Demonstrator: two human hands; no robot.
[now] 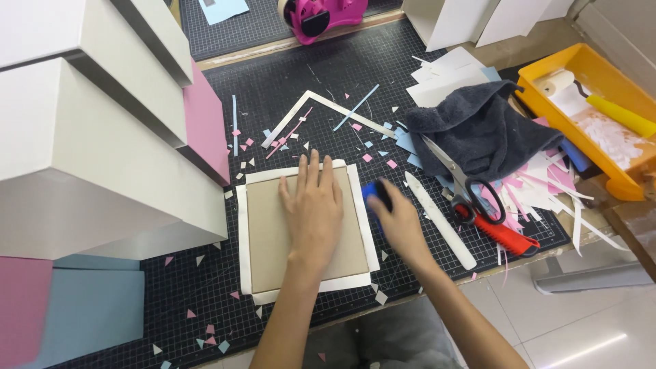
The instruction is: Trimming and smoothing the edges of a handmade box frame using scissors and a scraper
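Black gridded cutting mat point(328, 89) covers the desk, strewn with pink, blue and white paper scraps. At its middle lies a brown cardboard square point(270, 236) on a larger white sheet point(243, 236); the left hand point(311, 208) presses flat on the cardboard, fingers together and stretched out. Just right of the cardboard, the right hand point(396, 222) has its fingers clamped on a blue tool point(372, 195), with a white bone folder point(441, 219) and scissors point(465, 181) further right.

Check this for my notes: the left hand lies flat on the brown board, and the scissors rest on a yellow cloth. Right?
Not quite. The head view shows the cloth is dark grey, not yellow; only the tray beside it is yellow. The rest holds: the left hand lies flat on the brown board, and the scissors rest partly on that cloth.
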